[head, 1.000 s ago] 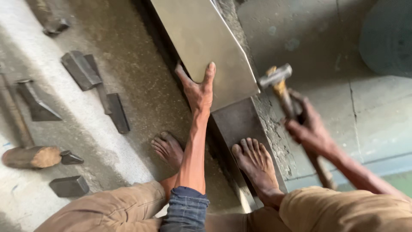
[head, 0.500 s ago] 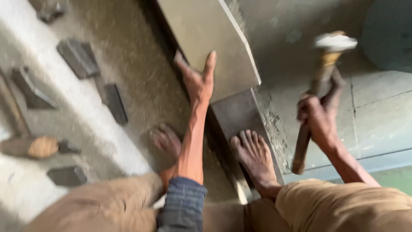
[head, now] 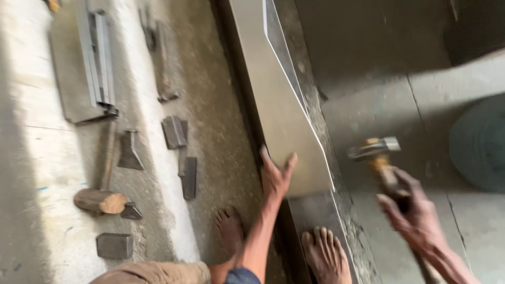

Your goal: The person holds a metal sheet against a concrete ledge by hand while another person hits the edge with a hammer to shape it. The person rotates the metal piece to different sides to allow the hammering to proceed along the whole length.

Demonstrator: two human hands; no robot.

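Observation:
My left hand (head: 277, 176) lies flat, fingers spread, on the near end of a long bent metal sheet (head: 273, 89) that rests on a narrow steel bar (head: 315, 221). My right hand (head: 415, 215) grips the wooden handle of a hammer (head: 374, 148), whose metal head hangs just right of the sheet's folded edge, blurred by motion. My bare right foot (head: 326, 255) stands on the steel bar below the sheet. My left foot (head: 230, 229) rests on the concrete floor beside my left arm.
Several chisels and metal blocks (head: 176, 131) lie on the floor to the left, with a wooden mallet (head: 100, 200) and a small steel block (head: 114, 245). A stack of metal strips on a plate (head: 89, 68) lies at the upper left. A dark round object (head: 478, 147) sits at right.
The hammer, raised high half a second ago, has swung down toward the sheet's edge. My left hand stays on the sheet. The view has shifted, showing more of the sheet.

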